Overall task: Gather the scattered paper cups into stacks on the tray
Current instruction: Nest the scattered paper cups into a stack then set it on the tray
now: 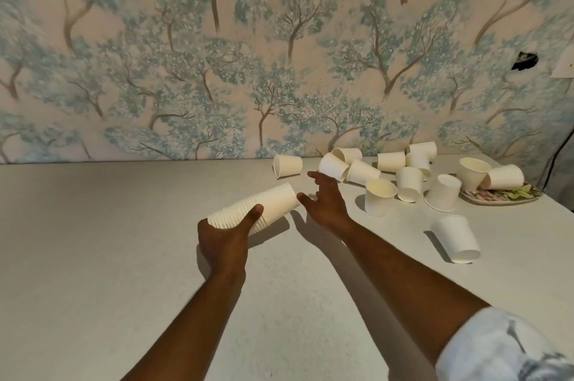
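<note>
Cups (409,188) left of tray (503,198) (two on it)

A pale grey table (93,256) with a plain matt surface fills the lower half of the view. Behind it, a wall (186,54) is covered with beige wallpaper on which blue-green trees with brown trunks are painted. At the far right of the wall a dark hole (525,60) is seen, and just beside it a white sheet (563,68) is fixed.
</note>
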Demonstrator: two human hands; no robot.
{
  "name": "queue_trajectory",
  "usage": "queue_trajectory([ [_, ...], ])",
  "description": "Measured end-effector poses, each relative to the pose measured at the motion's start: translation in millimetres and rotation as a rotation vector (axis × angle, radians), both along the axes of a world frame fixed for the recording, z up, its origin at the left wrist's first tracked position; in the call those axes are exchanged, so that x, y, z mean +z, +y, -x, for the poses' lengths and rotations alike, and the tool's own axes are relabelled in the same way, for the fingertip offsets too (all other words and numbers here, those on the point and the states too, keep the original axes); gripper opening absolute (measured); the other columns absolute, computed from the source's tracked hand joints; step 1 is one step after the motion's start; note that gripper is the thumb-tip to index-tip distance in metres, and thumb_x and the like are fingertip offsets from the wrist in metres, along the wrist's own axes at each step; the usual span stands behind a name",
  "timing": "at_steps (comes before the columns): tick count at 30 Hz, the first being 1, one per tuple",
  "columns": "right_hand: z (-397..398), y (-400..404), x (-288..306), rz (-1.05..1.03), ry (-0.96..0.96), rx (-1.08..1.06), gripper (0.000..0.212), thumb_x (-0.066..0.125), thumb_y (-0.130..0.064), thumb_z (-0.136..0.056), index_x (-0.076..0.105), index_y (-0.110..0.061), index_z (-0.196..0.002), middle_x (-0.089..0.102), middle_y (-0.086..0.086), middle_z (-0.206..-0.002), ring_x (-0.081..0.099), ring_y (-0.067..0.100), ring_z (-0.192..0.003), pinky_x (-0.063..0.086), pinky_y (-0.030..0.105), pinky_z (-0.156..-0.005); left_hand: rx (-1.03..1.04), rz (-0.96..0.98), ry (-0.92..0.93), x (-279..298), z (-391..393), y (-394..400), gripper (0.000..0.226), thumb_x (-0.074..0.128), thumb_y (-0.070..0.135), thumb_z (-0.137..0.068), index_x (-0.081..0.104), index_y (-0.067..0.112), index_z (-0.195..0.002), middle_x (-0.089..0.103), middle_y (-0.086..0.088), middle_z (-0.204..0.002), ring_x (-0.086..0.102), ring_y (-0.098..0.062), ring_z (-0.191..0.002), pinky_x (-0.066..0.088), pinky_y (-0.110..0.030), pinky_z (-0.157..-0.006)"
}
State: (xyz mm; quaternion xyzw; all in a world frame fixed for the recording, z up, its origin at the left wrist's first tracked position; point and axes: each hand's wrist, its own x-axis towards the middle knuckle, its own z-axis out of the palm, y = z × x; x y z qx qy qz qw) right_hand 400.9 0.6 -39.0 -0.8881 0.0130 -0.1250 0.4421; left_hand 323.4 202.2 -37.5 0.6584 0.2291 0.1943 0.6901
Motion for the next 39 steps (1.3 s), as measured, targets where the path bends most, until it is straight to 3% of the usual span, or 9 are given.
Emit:
queue_trajectory([
  [3, -29, 1, 8, 0.103, -0.102, 0.028, 0.07, 0.081, -0.034, -0.083, 0.05, -0.029, -0.145, 0.043, 0.009, -0.149, 0.049, 0.023, -0.132, 0.035, 0.018, -0.094, -0.045, 0.046, -0.027, 0, -7, 11, 0.098, 0.095, 0.059, -0.043, 0.052, 0.022, -0.123, 0.062, -0.001, -0.113, 0.063, -0.024, -0.105, 0.063, -0.035, -0.078],
  [8, -94, 26, 7, 0.329, -0.086, 0.038, 0.09, 0.087, -0.036, -0.073, 0.044, -0.032, -0.151, 0.033, 0.007, -0.162, 0.029, 0.032, -0.149, 0.026, 0.044, -0.121, -0.07, 0.06, -0.023, -25, -25, 47, 0.102, 0.092, 0.069, -0.032, 0.056, 0.024, -0.115, 0.064, 0.001, -0.109, 0.065, -0.026, -0.105, 0.063, -0.043, -0.083],
  [12, -116, 31, 9, 0.55, 0.079, 0.099, 0.104, 0.084, -0.038, -0.076, 0.023, -0.036, -0.159, 0.022, -0.001, -0.168, 0.011, 0.033, -0.156, 0.03, 0.06, -0.118, -0.069, 0.082, -0.043, -31, -31, 63, 0.1, 0.095, 0.066, -0.032, 0.062, 0.017, -0.113, 0.069, -0.003, -0.107, 0.068, -0.027, -0.102, 0.063, -0.046, -0.08],
  [16, -116, 36, 9, 0.72, 0.073, -0.018, 0.098, 0.081, -0.043, -0.076, 0.026, -0.035, -0.157, 0.035, 0.005, -0.152, 0.032, 0.037, -0.139, 0.043, 0.053, -0.102, -0.077, 0.073, -0.048, -27, -31, 65, 0.092, 0.094, 0.065, -0.034, 0.063, 0.02, -0.109, 0.069, -0.001, -0.105, 0.069, -0.025, -0.1, 0.064, -0.046, -0.078],
  [20, -99, 35, 6, 0.857, -0.018, -0.088, 0.079, 0.08, -0.05, -0.072, 0.05, -0.024, -0.141, 0.04, 0.008, -0.136, 0.037, 0.035, -0.128, 0.045, 0.048, -0.095, -0.103, 0.071, -0.029, -26, -25, 63, 0.095, 0.096, 0.061, -0.041, 0.062, 0.015, -0.117, 0.068, -0.006, -0.111, 0.067, -0.028, -0.104, 0.063, -0.047, -0.081],
  [23, -76, 23, 4, 0.812, -0.097, 0.002, 0.078, 0.084, -0.051, -0.068, 0.052, -0.022, -0.134, 0.044, 0.006, -0.139, 0.041, 0.033, -0.129, 0.049, 0.043, -0.091, -0.102, 0.071, -0.016, -22, -18, 57, 0.088, 0.095, 0.053, -0.05, 0.06, 0.015, -0.12, 0.067, -0.007, -0.114, 0.066, -0.028, -0.107, 0.063, -0.044, -0.083],
  [28, -20, 3, -8, 0.532, -0.208, 0.152, 0.066, 0.086, -0.035, -0.074, 0.053, -0.013, -0.126, 0.057, 0.007, -0.119, 0.064, 0.031, -0.092, 0.053, 0.042, -0.067, -0.088, 0.103, -0.029, -12, 4, 44, 0.085, 0.094, 0.05, -0.053, 0.057, 0.015, -0.122, 0.065, -0.006, -0.114, 0.064, -0.026, -0.106, 0.057, -0.025, -0.067],
  [32, 18, -9, -20, 0.541, -0.199, 0.149, 0.073, 0.081, -0.043, -0.074, 0.054, -0.02, -0.136, 0.054, 0.005, -0.125, 0.058, 0.025, -0.105, 0.055, 0.038, -0.081, -0.077, 0.081, -0.026, -12, 24, 33, 0.084, 0.093, 0.051, -0.055, 0.058, 0.015, -0.122, 0.066, -0.006, -0.113, 0.065, -0.026, -0.105, 0.059, -0.027, -0.067],
  [39, 52, -11, -24, 0.409, -0.091, 0.145, 0.035, 0.072, -0.043, -0.085, 0.059, -0.024, -0.111, 0.052, -0.003, -0.122, 0.06, 0.018, -0.102, 0.046, 0.024, -0.079, -0.012, -0.011, -0.013, -9, 64, 30, 0.075, 0.089, 0.059, -0.056, 0.057, 0.023, -0.113, 0.066, -0.002, -0.107, 0.065, -0.026, -0.101, 0.057, -0.026, -0.068],
])
